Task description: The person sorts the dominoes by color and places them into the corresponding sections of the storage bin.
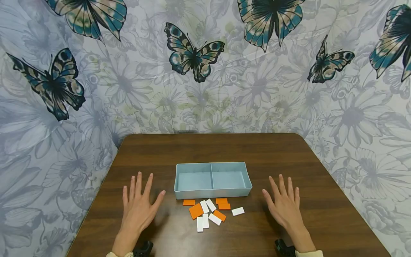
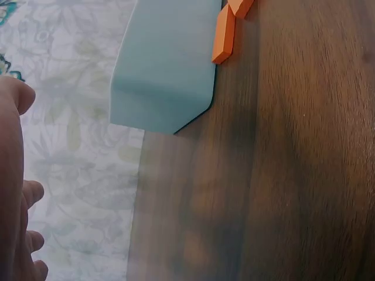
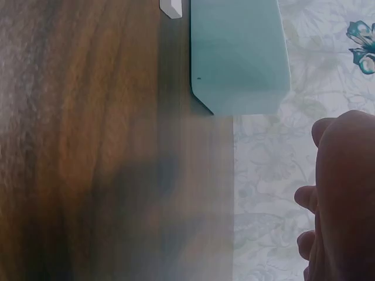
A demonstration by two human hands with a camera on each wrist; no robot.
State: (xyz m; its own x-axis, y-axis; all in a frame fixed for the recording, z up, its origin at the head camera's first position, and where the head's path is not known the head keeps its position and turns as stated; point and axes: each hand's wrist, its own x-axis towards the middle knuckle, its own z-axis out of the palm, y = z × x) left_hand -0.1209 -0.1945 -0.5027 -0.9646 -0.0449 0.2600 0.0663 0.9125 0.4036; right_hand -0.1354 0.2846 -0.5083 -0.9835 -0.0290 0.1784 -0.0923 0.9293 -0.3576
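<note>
My left hand (image 1: 137, 210) is spread flat on the left side of the table, fingers straight and holding nothing. On the right, my right hand (image 1: 285, 207) lies the same way, fingers apart and nothing in it. Between them stands a light blue tray (image 1: 210, 194) with two compartments, both bare inside. Just in front of it lies a loose group of small flat blocks, several white blocks (image 1: 214, 219) and several orange blocks (image 1: 196, 211). One white block (image 1: 238, 211) sits a little apart, toward the right hand. Each wrist view shows one end of the tray.
The brown wooden table (image 1: 208, 146) has rounded far corners. Behind it hangs a pale floral backdrop (image 1: 257, 100) printed with several butterflies (image 1: 194, 53). Dark wrist straps (image 1: 143, 248) show at both wrists, beside light sleeve cuffs (image 1: 309, 253).
</note>
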